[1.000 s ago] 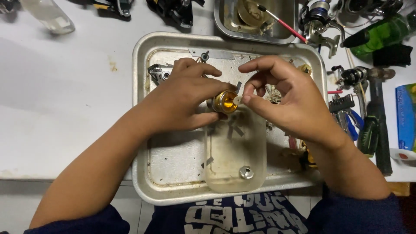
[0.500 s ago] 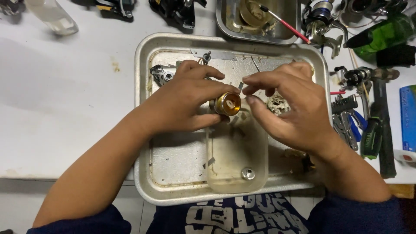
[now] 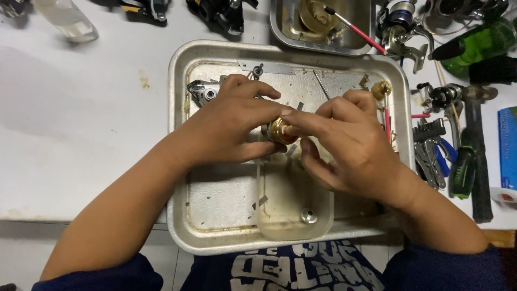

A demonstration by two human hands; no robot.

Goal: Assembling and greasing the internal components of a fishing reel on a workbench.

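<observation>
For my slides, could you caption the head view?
Both hands, left hand and right hand, hold a small brass part over a metal tray.

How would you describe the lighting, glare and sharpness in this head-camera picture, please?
Head view: even overhead light, with a soft shadow on the white table left of the metal tray; mild glare on the tray's rim and on the gold part pinched between left hand and right hand; centre sharp, corners slightly bowed.

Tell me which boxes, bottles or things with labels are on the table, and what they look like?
Blue box: right edge of the table, flat, blue with pale print, partly cut off.
Green bottle: top right, lying on its side, shiny green with a dark cap.
Clear bottle: top left, lying tilted, see-through plastic.
No screens or signs.
</observation>
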